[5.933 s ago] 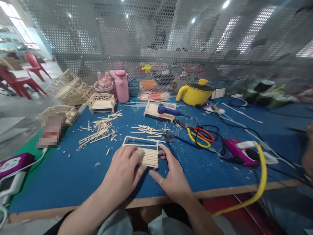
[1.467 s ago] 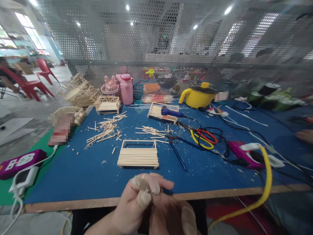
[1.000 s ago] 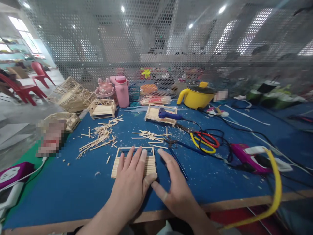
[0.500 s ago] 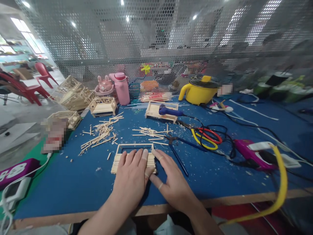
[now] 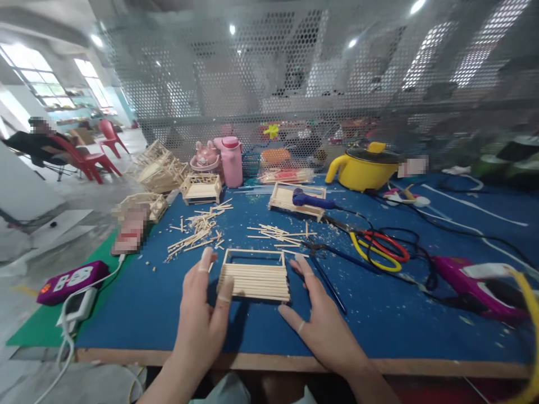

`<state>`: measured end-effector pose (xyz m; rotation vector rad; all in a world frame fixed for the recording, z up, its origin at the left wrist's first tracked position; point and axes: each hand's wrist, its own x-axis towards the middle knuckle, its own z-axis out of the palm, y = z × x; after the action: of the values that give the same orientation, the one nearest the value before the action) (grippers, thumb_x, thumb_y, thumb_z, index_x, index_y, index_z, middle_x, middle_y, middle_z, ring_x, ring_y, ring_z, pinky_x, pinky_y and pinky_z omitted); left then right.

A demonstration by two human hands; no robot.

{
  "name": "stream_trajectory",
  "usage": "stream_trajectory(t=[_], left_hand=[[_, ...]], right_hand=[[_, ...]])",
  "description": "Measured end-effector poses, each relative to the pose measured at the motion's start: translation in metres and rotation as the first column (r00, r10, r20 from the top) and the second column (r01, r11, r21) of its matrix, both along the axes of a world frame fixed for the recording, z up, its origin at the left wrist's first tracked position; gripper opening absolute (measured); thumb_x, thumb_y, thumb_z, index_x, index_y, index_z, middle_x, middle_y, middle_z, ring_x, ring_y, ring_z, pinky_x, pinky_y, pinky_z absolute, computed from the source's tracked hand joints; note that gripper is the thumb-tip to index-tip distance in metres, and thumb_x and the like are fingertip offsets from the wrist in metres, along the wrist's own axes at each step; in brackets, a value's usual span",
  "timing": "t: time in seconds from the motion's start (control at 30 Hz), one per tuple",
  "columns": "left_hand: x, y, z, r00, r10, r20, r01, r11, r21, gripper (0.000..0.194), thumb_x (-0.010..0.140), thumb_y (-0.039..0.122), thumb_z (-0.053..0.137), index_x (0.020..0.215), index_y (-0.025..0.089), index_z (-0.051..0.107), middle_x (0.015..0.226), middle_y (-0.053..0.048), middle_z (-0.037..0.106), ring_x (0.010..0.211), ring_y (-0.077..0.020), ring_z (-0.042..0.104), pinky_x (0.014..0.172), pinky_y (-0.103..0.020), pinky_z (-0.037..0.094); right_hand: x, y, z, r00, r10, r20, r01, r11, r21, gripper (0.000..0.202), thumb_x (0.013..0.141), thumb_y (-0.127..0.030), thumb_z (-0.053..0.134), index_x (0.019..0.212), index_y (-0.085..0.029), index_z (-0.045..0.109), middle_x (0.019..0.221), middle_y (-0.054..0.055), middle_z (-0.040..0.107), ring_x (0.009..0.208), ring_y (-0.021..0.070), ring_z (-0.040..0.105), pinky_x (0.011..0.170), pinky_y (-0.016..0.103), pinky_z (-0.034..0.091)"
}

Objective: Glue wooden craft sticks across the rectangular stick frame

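Stick frame (image 5: 257,281) | left fingers (image 5: 204,266) off its top | now by left end

A small bench (image 5: 257,283) of pale wooden sticks sits near the front edge of the blue tabletop (image 5: 263,334), slats side by side, open frame along its far side.

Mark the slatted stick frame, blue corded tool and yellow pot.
Slatted stick frame (image 5: 256,280), head view: middle of its slats.
Blue corded tool (image 5: 316,201), head view: its handle.
Yellow pot (image 5: 365,173), head view: front wall.
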<state>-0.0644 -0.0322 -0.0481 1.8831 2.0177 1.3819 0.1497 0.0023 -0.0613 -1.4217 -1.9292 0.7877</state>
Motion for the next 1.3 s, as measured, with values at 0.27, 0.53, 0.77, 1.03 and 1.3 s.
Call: stream_trajectory(t=[0.27, 0.53, 0.77, 1.03, 1.3], left_hand=[[-0.018, 0.002, -0.032, 0.997, -0.078, -0.014, 0.074, 0.976, -0.204, 0.059, 0.092, 0.045, 0.044, 0.142, 0.013, 0.035, 0.136, -0.018, 0.052, 0.127, -0.0311, 0.044, 0.103, -0.055, 0.036], [-0.011, 0.003, -0.025, 0.985, -0.083, -0.148, 0.051, 0.976, -0.210, 0.042, 0.095, 0.037, 0.040, 0.132, 0.017, 0.049, 0.130, -0.014, 0.060, 0.121, -0.0295, 0.051, 0.097, -0.054, 0.042], [-0.007, 0.003, -0.024, 0.972, -0.020, -0.234, -0.029, 0.979, -0.204, 0.045, 0.094, 0.039, 0.040, 0.132, 0.016, 0.050, 0.131, -0.015, 0.059, 0.126, -0.0306, 0.049, 0.097, -0.053, 0.041], [-0.010, 0.003, -0.030, 0.964, 0.022, -0.266, -0.083, 0.972, -0.221, 0.044, 0.094, 0.039, 0.041, 0.134, 0.023, 0.047, 0.138, -0.015, 0.053, 0.129, -0.0325, 0.043, 0.097, -0.061, 0.034], [-0.006, 0.000, -0.030, 0.978, 0.105, -0.181, -0.129, 0.983, -0.128, 0.060, 0.092, 0.047, 0.041, 0.141, 0.013, 0.035, 0.135, -0.022, 0.051, 0.130, -0.0372, 0.041, 0.100, -0.062, 0.034]], right_hand=[[-0.004, -0.003, -0.001, 0.970, 0.063, 0.233, -0.080, 0.995, 0.062, 0.084, 0.086, -0.046, 0.052, 0.153, -0.020, 0.008, 0.156, 0.013, 0.024, 0.144, 0.0285, 0.021, 0.114, 0.053, 0.026], [-0.004, -0.003, 0.002, 0.957, 0.120, 0.263, -0.156, 0.981, 0.118, 0.091, 0.082, -0.043, 0.061, 0.153, -0.026, 0.007, 0.157, 0.011, 0.024, 0.143, 0.0304, 0.023, 0.111, 0.056, 0.030], [-0.002, -0.004, 0.007, 0.977, 0.120, 0.176, -0.130, 0.990, 0.046, 0.095, 0.074, -0.035, 0.067, 0.152, -0.024, 0.015, 0.154, 0.012, 0.031, 0.141, 0.0308, 0.027, 0.109, 0.054, 0.032], [0.001, -0.007, 0.005, 0.996, 0.064, -0.063, -0.067, 0.997, -0.041, 0.101, 0.076, -0.022, 0.058, 0.150, -0.029, -0.011, 0.154, 0.009, 0.031, 0.141, 0.0259, 0.028, 0.113, 0.053, 0.023], [0.007, -0.002, -0.003, 0.860, -0.207, -0.467, 0.259, 0.965, 0.049, 0.062, 0.076, -0.019, 0.052, 0.136, -0.023, 0.033, 0.124, 0.013, 0.057, 0.113, 0.0241, 0.057, 0.088, 0.041, 0.049]])
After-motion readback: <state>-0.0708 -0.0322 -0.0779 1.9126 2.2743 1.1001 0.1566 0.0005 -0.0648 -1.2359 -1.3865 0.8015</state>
